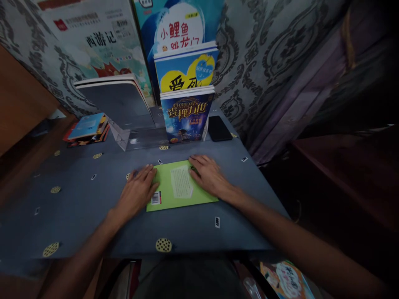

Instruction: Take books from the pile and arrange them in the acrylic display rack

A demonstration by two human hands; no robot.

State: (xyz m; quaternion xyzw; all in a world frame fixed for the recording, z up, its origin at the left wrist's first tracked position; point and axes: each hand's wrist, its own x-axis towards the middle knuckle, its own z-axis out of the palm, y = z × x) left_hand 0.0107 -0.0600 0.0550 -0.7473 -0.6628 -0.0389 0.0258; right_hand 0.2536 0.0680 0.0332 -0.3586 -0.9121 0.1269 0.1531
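Green book (166,180) flat on the table (84,216), barcode side up, between the near edge and the clear stand (141,139), nearer the table's right edge than its left. Your left hand (139,186) lies over the book's left end, fingers close together, thumb a little apart on the cover. Your right hand (209,173) lies over the right end, thumb spread away from fingers that reach the far right corner. Whether any fingertip is under the cover: cannot tell.

Handling, by judgement: light, thin, bendy paperback; cover probably smooth enough to slide on the cloth. Corners likely crease first. Best hold: both short ends, thumbs on top, fingers beneath, pages pinched with the cover so it doesn't flop open.

Around you: black phone (220,128) by the table's right edge, toward the far corner; book stack (87,129) toward the far left corner.
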